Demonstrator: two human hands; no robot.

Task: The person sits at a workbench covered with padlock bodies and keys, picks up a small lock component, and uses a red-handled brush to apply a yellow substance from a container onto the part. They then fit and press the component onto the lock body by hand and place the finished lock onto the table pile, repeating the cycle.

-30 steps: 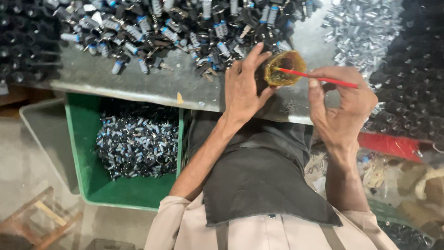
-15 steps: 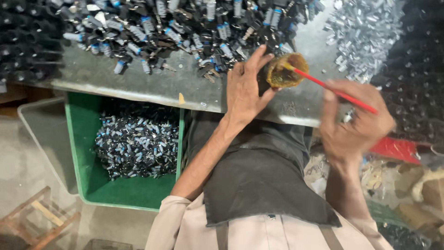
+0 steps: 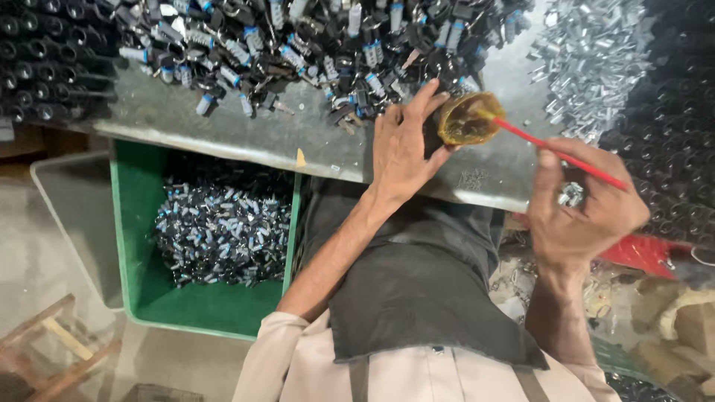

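Grey metal covers the desk (image 3: 223, 130), and near its front edge stands a small round pot (image 3: 468, 119) with an amber, sticky-looking content. The left hand (image 3: 402, 152) rests flat on the desk with the fingers spread, and its thumb and forefinger lie against the left side of the pot, holding it steady. The right hand (image 3: 585, 212) is closed around a thin red stick (image 3: 558, 152); the far tip of the stick is inside the pot, and the stick runs slanted down to the right.

Behind the pot lies a big heap of small black and blue parts (image 3: 298, 45), spread across the back of the desk. To the right of it is a pile of small silver metal pieces (image 3: 596, 52). Below the desk edge, on the left, stands a green plastic crate (image 3: 201, 305) with more of the black and blue parts inside. Just left of the crate is a grey bin (image 3: 74, 216).
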